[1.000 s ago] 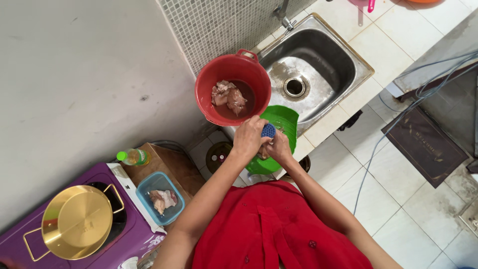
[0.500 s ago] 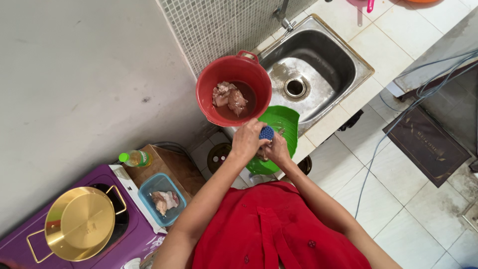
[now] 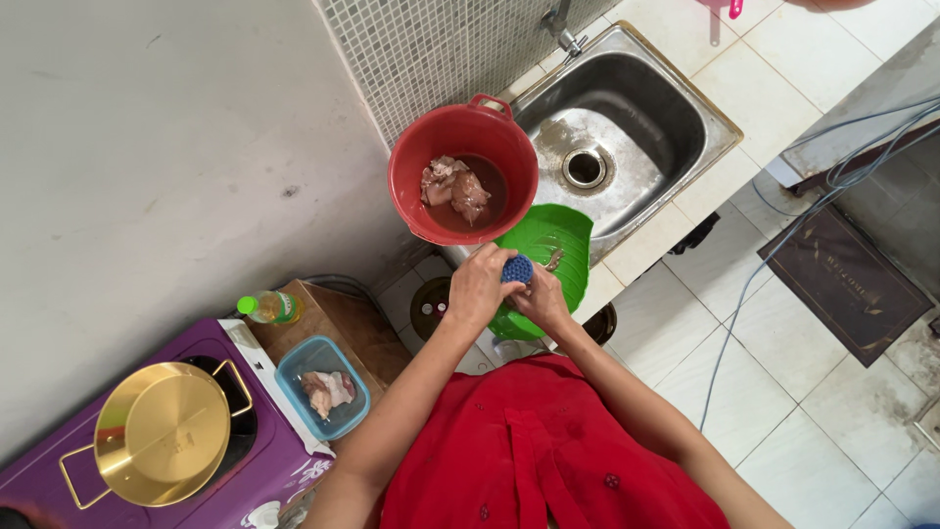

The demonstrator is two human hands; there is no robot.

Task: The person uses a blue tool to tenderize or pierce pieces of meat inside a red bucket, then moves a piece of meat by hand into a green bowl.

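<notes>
My left hand [image 3: 478, 290] and my right hand [image 3: 544, 302] meet over a green board [image 3: 560, 235] that lies on the counter edge beside the sink. Both close around a small blue ridged object [image 3: 517, 267], the left from the side and the right from below. A small brownish piece [image 3: 555, 260] lies on the board just past the fingers. Just beyond the hands stands a red bucket [image 3: 411, 181] holding raw meat [image 3: 454, 188] in reddish water.
A steel sink [image 3: 676, 108] with a tap [image 3: 560, 24] lies at the back right. On the left are a purple stove [image 3: 264, 460] with a gold lidded pan [image 3: 162, 433], a blue tub of meat [image 3: 294, 364], and an oil bottle [image 3: 266, 308]. Cables [image 3: 783, 245] cross the tiled floor.
Both hands stay together on the blue object over the green board, shifting only slightly. Nothing else has moved.
</notes>
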